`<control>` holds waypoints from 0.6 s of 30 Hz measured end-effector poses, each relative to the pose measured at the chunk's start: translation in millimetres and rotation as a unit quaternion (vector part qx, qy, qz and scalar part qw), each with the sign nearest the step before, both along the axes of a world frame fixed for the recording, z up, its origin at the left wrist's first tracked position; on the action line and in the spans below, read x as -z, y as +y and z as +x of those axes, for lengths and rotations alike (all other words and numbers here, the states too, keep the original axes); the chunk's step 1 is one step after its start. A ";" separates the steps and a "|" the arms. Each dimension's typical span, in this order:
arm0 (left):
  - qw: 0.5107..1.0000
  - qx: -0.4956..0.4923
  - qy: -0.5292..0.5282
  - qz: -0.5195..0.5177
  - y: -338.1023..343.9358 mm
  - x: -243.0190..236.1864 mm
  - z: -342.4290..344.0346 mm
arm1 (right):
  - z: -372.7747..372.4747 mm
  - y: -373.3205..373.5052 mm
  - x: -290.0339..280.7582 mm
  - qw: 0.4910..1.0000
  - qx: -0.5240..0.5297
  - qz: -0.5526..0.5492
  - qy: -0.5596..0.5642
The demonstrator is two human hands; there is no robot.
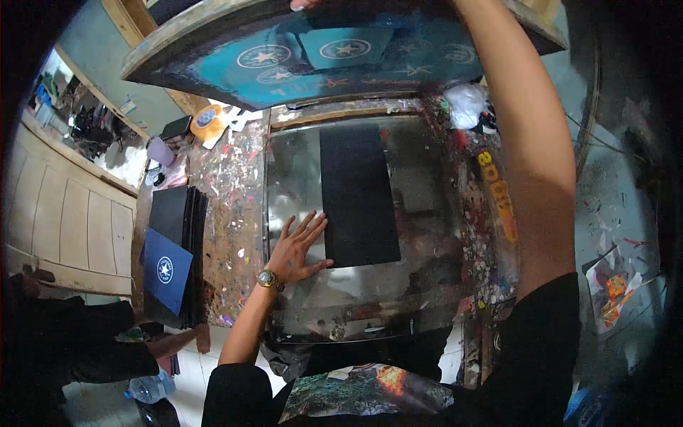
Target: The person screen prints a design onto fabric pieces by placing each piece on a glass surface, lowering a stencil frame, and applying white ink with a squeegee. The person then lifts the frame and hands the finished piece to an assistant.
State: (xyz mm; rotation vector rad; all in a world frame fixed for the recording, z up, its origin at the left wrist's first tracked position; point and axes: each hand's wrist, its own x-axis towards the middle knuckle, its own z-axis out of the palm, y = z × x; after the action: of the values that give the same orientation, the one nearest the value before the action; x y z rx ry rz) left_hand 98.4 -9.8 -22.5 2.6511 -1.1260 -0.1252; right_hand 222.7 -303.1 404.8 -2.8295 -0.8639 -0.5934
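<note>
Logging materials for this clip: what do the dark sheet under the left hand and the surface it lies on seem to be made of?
The dark sheet looks like matte black card or fabric: flat, no glare. The surface looks like glass or polished metal, since it mirrors blurred shapes. The left hand rests at the sheet's edge.

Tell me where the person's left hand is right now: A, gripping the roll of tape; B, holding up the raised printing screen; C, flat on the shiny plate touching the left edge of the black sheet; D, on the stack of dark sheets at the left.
C: the left hand lies spread on the shiny plate, its fingers at the left edge of the black sheet.
</note>
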 end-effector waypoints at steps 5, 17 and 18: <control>1.000 0.002 -0.009 0.002 0.5 2.5 0.1 | 7.4 -4.1 -1.2 0.999 -0.046 -0.007 -0.007; 0.999 -0.010 0.021 -0.040 2.8 -10.5 -2.1 | -15.0 6.0 -1.2 0.999 -0.031 -0.014 -0.006; 0.991 -0.030 0.002 -0.132 3.9 -19.8 -5.7 | -29.9 13.5 -1.4 0.999 -0.035 -0.019 -0.003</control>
State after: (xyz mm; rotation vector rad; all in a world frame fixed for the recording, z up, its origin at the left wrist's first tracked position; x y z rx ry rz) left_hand 92.7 -6.0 -2.7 2.4447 -0.9849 0.0298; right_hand 192.8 -289.6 406.2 -2.8191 -0.9828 -0.5834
